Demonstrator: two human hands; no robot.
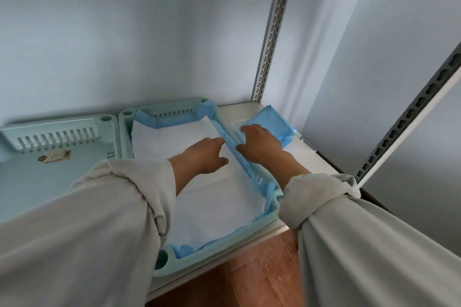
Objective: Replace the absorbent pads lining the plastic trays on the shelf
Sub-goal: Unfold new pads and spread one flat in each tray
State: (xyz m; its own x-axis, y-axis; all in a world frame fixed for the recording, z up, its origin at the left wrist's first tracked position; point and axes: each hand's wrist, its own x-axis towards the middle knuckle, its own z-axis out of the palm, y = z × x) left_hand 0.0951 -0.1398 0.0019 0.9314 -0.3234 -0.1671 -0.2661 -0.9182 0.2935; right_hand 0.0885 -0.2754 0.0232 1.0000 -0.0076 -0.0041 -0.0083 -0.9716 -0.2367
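Pressing the pad flat in the tray, left hand has fingers extended together; right hand pinches the pad's blue edge at the rim; folded pad lies beside.

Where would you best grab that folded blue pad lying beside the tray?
Probably by its near crumpled corner. The folded blue pad lies flat on the shelf right of the lined tray, partly under the right hand. That loose edge lifts off the surface, so fingers coming from the front can pinch it.
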